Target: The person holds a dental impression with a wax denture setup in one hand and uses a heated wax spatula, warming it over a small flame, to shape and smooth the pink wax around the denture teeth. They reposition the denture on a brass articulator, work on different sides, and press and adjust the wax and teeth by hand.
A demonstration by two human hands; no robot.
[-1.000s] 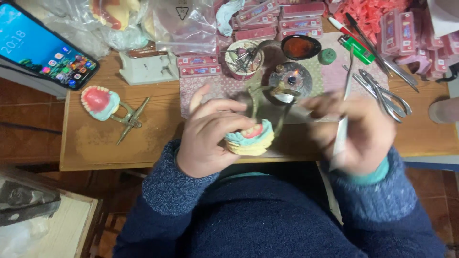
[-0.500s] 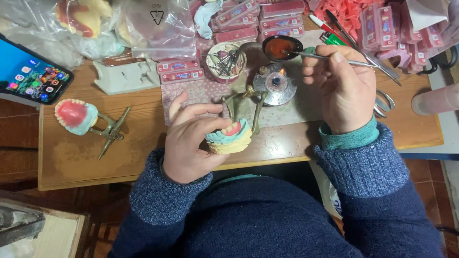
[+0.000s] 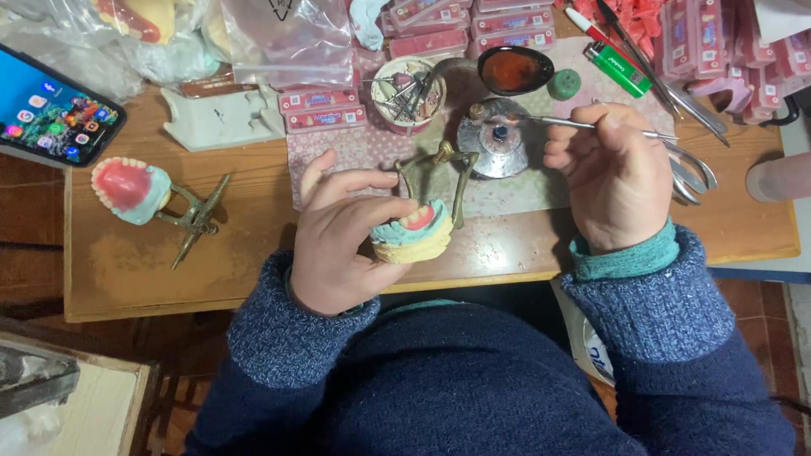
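Brass-coloured arms of a small hinged frame (image 3: 439, 181) stick up from the dental cast (image 3: 414, 236) that the left hand (image 3: 342, 241) pinches between thumb and curled fingers at the near edge of the table (image 3: 152, 270), much where it sat half a second ago. Seen from the head camera, the right hand (image 3: 615, 177), which a second ago was low beside the cast, has lifted away, fingers pressed round a thin metal tool (image 3: 562, 123) whose tip now reaches over the little round burner (image 3: 494, 139). To my eye the tool is being warmed before going back to the wax.
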